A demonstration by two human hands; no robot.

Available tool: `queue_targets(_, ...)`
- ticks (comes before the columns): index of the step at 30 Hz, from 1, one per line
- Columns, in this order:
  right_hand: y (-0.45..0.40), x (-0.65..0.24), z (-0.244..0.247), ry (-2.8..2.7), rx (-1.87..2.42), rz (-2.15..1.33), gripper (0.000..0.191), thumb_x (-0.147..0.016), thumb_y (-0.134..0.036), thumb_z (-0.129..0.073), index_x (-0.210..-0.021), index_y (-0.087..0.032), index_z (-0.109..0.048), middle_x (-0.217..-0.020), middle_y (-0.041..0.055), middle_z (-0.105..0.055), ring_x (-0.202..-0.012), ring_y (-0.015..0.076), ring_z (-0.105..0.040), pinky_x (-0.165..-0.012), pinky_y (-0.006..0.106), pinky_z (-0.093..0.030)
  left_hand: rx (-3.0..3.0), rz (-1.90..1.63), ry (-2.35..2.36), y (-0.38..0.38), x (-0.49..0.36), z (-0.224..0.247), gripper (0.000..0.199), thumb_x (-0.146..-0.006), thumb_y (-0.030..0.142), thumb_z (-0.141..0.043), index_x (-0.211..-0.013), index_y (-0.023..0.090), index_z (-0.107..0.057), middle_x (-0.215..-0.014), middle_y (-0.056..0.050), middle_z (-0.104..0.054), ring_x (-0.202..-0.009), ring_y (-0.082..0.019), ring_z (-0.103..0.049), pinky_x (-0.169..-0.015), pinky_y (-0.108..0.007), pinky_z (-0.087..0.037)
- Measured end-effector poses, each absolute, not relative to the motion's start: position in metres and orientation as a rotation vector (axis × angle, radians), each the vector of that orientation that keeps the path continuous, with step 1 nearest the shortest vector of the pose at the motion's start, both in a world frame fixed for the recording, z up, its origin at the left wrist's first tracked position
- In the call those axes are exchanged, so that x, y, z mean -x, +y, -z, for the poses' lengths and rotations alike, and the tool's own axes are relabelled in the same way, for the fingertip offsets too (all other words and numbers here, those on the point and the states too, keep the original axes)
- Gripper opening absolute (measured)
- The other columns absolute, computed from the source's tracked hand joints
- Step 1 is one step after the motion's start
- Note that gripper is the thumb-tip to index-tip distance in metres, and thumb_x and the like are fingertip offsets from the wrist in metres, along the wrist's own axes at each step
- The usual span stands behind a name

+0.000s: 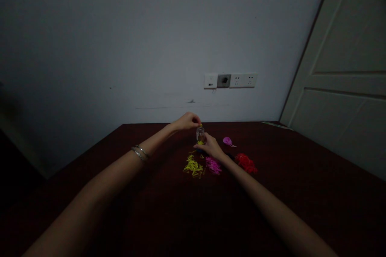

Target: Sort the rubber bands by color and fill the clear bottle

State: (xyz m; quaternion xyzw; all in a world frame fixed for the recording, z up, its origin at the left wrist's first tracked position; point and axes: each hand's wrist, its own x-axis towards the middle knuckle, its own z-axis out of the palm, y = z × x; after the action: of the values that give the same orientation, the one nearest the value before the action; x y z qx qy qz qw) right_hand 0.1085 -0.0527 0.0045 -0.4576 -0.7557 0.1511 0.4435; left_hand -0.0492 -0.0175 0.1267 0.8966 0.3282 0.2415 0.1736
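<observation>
My right hand (212, 146) is wrapped around a small clear jar (200, 131), which stands upright with its mouth uncovered. Some yellow pieces show through its wall, low down. Just above the rim, my left hand (189, 121) pinches a small yellow loop (201, 125) between thumb and finger. A loose pile of yellow loops (194, 166) lies on the near side of the jar. Beside it is a pile of pink loops (214, 165), close under my right wrist. Whether the loops are rubber bands or clips, I cannot tell.
A red pile (246, 163) lies right of my right forearm, with something dark beside it. Farther back is a round pink piece with a pale loop (228, 141). The dark table (150, 213) meets a wall with sockets (243, 80); a panelled door (340, 88) stands at right.
</observation>
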Motion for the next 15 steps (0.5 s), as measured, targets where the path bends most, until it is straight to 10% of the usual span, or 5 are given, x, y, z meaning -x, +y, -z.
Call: queue_targets(15, -0.046, -0.109, 0.001, -1.944, 1.178, -0.327, 0.04, -0.062, -0.045, -0.068, -0.084, -0.017, -0.053, -0.078, 0.0011, -0.054, -0.069, 0.0141, -0.049, -0.062, 0.026, -0.038, -2.764, -0.257, 0.945, -0.015, 0.033, -0.138, 0.021, -0.063, 0.007, -0.054, -0.078, 0.01, -0.069, -0.069, -0.003, -0.066, -0.057, -0.008, -0.052, -0.058, -0.018, -0.037)
